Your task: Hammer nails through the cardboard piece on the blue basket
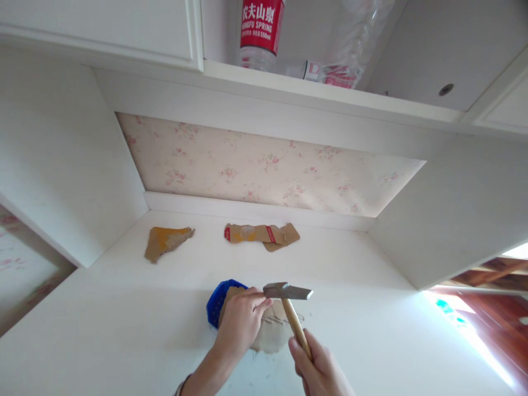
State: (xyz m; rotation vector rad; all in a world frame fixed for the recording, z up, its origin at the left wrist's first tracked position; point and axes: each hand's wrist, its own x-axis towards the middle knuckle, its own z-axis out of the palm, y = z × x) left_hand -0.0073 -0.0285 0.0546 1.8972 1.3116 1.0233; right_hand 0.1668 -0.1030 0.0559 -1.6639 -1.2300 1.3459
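Note:
My right hand (315, 360) is wrapped round the wooden handle of a hammer (293, 319). The hammer's grey metal head lies just right of my left hand's fingertips. My left hand (243, 316) has its thumb and fingers pinched together; what is between them I cannot make out. Beneath and behind that hand are a blue plastic container (214, 305) and a brown cardboard piece (227, 300). A pale, ragged-edged flat piece (270, 336) lies below the hammer head, with several thin dark slivers, possibly nails, on it.
Torn cardboard (165, 242) lies at the back left of the white surface (165, 313), and a cardboard strip (256, 234) lies at the back middle. Overhead, a shelf (330, 96) holds a red-labelled water bottle (259, 27) and other clear bottles (363, 38). White panels (445, 203) stand at both sides.

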